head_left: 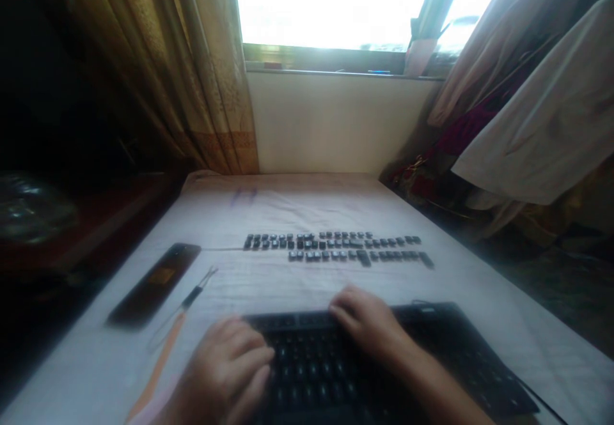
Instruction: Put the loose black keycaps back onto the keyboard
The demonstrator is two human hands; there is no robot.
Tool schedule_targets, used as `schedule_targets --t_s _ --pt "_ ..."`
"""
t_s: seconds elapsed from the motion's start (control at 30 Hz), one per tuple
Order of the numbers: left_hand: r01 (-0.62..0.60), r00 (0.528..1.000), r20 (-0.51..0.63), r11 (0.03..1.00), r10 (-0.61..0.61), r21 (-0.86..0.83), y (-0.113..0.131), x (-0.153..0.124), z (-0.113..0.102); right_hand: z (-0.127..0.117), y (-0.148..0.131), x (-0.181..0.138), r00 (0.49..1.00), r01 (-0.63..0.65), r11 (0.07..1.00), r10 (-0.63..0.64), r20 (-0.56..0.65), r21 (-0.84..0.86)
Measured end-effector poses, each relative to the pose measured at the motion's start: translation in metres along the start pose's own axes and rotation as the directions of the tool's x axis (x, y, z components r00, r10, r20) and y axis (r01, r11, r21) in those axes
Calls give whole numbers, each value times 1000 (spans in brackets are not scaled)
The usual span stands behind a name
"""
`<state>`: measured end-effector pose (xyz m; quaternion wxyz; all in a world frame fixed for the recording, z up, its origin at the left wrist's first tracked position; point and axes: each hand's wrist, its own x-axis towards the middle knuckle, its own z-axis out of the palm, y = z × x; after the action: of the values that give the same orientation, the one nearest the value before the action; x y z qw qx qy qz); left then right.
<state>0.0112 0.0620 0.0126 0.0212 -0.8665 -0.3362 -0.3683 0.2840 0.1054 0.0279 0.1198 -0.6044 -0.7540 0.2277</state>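
A black keyboard [311,370] lies on the cloth-covered bed or table in front of me, its lower part cut off by the picture's edge. My left hand [235,361] is closed around the keyboard's left edge, with the fingers bent over its side. Near the middle of its far edge rests my right hand [367,319], fingers curled and pressed together; whatever they hold is hidden. Beyond the keyboard, loose black keycaps [330,244] are laid out in rows. The picture is blurred around both hands.
At the left lie a dark phone [156,284] and an orange-handled tool [165,355] with thin wire prongs. A cable [537,396] leaves the keyboard's right side. A gold curtain [211,80] and hanging clothes [537,118] flank the bright window [330,9].
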Motion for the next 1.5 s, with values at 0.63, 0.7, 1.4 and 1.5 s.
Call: schedule_targets --t_s 0.63,0.7,1.4,1.5 --pt "453 890 84 889 -448 -61 -44 -11 2 -11 -2 2 1000 11 1000 -11 16 23" --pt "458 889 69 886 -453 -71 -45 -11 2 -14 -6 7 1000 22 1000 -22 -3 -19" --pt "473 881 56 875 -470 -101 -48 -11 4 5 -28 113 947 210 874 -293 -129 -438" --pt "501 866 74 859 -495 -105 -48 -11 4 7 -29 113 947 225 867 -302 -110 -445"
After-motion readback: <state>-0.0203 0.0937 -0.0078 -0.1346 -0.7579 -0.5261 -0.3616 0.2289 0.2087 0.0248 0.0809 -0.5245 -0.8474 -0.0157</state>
